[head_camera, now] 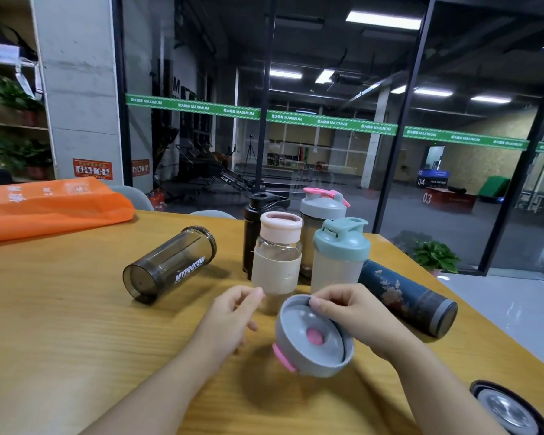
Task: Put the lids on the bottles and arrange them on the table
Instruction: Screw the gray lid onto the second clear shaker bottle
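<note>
My right hand (352,315) pinches the rim of a grey lid with pink parts (314,337), its inside turned toward me, held above the table. My left hand (230,318) hovers just left of it, fingers loosely curled, holding nothing. Behind the hands stand a clear bottle with a pink lid (277,252), a shaker with a teal lid (339,255), a grey-lidded shaker with a pink flap (322,208) and a black bottle (255,224). A smoky MYPROTEIN bottle (170,265) lies on its side without a lid. A dark blue patterned flask (405,296) lies at the right.
The wooden table (60,324) carries an orange bag (51,205) at the far left. A black lid with a metal inside (509,409) lies at the bottom right, near the table's right edge. A glass wall stands behind the table.
</note>
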### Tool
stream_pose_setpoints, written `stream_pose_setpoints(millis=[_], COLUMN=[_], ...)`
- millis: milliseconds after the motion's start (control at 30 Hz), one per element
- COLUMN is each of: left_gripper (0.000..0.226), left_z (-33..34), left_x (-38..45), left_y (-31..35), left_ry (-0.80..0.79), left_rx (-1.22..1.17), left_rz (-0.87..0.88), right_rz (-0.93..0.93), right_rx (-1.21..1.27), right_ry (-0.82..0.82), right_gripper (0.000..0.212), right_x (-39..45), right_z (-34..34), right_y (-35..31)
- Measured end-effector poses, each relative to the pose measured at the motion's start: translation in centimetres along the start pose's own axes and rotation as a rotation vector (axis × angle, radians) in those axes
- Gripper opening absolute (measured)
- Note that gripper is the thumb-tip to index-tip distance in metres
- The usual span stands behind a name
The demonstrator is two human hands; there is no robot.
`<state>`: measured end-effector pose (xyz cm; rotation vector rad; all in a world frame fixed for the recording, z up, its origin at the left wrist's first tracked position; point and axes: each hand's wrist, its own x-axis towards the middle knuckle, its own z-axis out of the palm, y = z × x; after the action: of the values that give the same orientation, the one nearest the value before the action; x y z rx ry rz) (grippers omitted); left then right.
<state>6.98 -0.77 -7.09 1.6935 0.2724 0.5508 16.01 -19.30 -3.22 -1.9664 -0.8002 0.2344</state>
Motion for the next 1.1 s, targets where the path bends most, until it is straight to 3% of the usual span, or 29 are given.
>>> stream_pose_setpoints(millis=[67,167,233,333,467,567,700,767,867,1000,1100], left_gripper=[0.042,0.074,0.079,0.067,0.063,0.068,0.051,0.065,0.091,0.096,0.098], left_z=[-0.7,-1.7,-2.2,-3.2,-4.7,-5.8,-7.1,-7.4,-8.3,-10.2,-10.7], left_x=[-0.5,-1.2,-1.6,-1.6,-0.8,0.3,1.5,1.6,2.1,2.9,3.1], left_y=[1.2,2.4,2.9,3.5,3.7,3.5,2.5,2.0,1.2,0.1,0.2], left_ry=[-0.175,-0.396,-0.482,-0.487,-0.290,0.014,0.359,0.443,0.576,0.742,0.740], left_rx=[-0.260,-0.368,-0.450,-0.632,-0.875,-0.943,-0.594,-0.385,-0.184,-0.089,-0.161], left_rz=[-0.204,-0.365,-0.441,-0.491,-0.391,-0.213,0.192,0.321,0.342,0.247,0.166], right_rz=[-0.050,-0.133,-0.185,-0.230,-0.289,-0.267,0.008,0.157,0.316,0.402,0.421], right_rx=[0.076,0.087,0.063,0.047,0.063,0.139,0.270,0.386,0.621,0.770,0.784], right_ry=[0.108,0.259,0.343,0.395,0.255,0.160,0.136,0.124,0.055,0.008,-0.007], right_gripper=[0.016,0.015,0.013,0.013,0.023,0.036,0.046,0.037,0.049,0.052,0.051], right_x=[0.1,0.7,1.2,1.8,2.3,2.5,3.8,4.8,5.9,6.5,7.4], right_z=[0.8,2.8,4.6,6.5,8.4,10.3,12.4,13.2,14.1,15.0,15.5], right_y=[-0.5,-1.7,-2.4,-3.8,-5.6,-5.7,-5.2,-5.4,-5.9,-6.2,-6.0])
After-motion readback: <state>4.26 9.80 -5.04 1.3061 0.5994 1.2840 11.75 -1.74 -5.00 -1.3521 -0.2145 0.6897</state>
